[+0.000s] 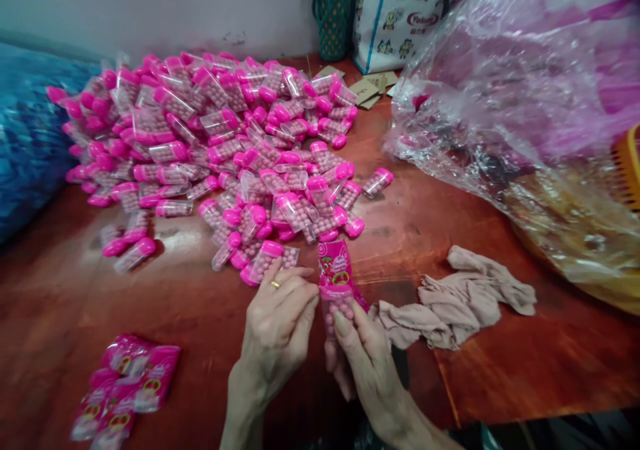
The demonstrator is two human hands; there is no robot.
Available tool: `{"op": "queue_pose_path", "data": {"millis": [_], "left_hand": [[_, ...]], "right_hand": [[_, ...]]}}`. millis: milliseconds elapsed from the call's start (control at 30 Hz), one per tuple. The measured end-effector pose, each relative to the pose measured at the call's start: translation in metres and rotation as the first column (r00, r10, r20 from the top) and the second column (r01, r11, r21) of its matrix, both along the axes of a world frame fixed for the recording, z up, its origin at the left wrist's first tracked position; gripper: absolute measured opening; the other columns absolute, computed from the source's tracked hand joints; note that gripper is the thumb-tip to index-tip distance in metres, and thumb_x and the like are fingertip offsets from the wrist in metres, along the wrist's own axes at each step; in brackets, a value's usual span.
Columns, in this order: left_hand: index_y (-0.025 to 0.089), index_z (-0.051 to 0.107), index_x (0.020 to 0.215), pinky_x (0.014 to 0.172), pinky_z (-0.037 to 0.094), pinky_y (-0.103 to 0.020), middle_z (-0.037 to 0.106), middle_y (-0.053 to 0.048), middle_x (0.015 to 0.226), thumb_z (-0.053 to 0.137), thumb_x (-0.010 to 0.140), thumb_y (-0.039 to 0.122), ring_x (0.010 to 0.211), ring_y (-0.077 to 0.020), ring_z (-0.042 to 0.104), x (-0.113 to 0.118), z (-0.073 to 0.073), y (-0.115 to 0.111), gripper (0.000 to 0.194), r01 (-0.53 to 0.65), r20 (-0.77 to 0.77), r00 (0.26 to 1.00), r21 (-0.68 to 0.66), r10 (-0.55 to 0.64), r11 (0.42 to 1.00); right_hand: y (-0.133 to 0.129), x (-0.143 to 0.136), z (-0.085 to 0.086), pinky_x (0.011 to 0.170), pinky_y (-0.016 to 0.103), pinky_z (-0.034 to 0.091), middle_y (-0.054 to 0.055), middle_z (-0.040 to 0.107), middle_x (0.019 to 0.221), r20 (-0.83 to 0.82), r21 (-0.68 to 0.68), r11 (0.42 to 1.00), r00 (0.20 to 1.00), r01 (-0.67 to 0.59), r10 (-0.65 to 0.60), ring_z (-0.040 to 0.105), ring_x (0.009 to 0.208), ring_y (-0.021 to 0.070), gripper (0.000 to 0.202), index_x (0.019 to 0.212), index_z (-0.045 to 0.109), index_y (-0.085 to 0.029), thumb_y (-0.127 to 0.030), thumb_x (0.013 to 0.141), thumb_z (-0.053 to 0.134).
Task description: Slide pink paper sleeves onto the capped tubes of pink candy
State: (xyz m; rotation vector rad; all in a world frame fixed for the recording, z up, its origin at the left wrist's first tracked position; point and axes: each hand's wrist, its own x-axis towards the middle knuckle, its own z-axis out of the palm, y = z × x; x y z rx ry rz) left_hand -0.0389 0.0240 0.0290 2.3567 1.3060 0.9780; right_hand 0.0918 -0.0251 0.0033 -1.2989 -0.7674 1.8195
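My right hand (370, 357) grips a small clear candy bottle (336, 307) filled with pink candy balls, thumb across its front. A pink printed wrapper sleeve (335, 263) sits around the bottle's upper part and sticks up past it. At the sleeve's left edge, my left hand (280, 317), wearing a ring, is closed with thumb and fingertips together on that edge. Just beyond both hands lies a big heap of pink-capped candy bottles (175, 153). To the lower left rest several wrapped candy bottles (155, 377) in pink printed sleeves.
A crumpled beige cloth (465, 297) lies right of my hands. Clear plastic bags (480, 103) cover a yellow basket (627, 170) at the right. A blue bag (30, 137) stands left; cardboard pieces (367, 90) and a printed white bag (395, 23) are at the back.
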Motion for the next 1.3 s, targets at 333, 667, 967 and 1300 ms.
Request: {"op": "queue_pose_path", "data": {"millis": [333,667,967,1300], "left_hand": [[0.021,0.065,0.1,0.089,0.045,-0.041,0.07,-0.005,0.093,0.056,0.076,0.002,0.102,-0.0246,0.06,0.012,-0.01,-0.015,0.031,-0.119,0.174,0.975,-0.121,0.139,0.985],[0.022,0.07,0.075,0.083,0.048,-0.033,0.07,0.0,0.069,0.066,0.073,0.013,0.084,-0.0221,0.066,0.003,0.013,0.003,0.01,-0.001,0.248,0.966,-0.269,0.07,0.963],[0.018,0.067,0.08,0.073,0.049,-0.029,0.069,-0.005,0.078,0.061,0.075,0.009,0.077,-0.019,0.064,0.008,0.004,0.0,0.012,-0.034,0.177,0.982,-0.188,0.068,0.982],[0.019,0.072,0.091,0.078,0.049,-0.03,0.074,-0.004,0.084,0.059,0.08,0.028,0.083,-0.0212,0.066,0.007,0.005,-0.025,0.019,-0.212,0.355,0.749,-0.672,0.56,0.71]], "right_hand": [[0.0,0.007,-0.002,0.025,0.012,0.024,-0.008,0.051,0.045,-0.333,-0.147,0.988,0.939,0.037,-0.085,0.036,0.023,0.003,0.033,0.083,0.046,-0.018,-0.051,0.087,0.045],[-0.003,0.015,0.005,0.02,0.01,0.027,-0.006,0.057,0.043,-0.736,-0.218,0.963,0.674,-0.155,-0.058,0.028,0.018,0.0024,0.027,0.083,0.041,-0.02,-0.046,0.091,0.04],[-0.005,0.013,0.004,0.019,0.01,0.028,-0.006,0.055,0.04,-0.721,-0.223,0.964,0.69,-0.145,-0.063,0.029,0.018,0.0027,0.031,0.081,0.045,-0.018,-0.046,0.092,0.038],[-0.006,0.007,0.019,0.022,0.008,0.022,-0.009,0.049,0.038,-0.394,-0.183,0.975,0.918,-0.124,0.043,0.03,0.022,0.002,0.042,0.084,0.044,-0.018,-0.06,0.084,0.043]]}}
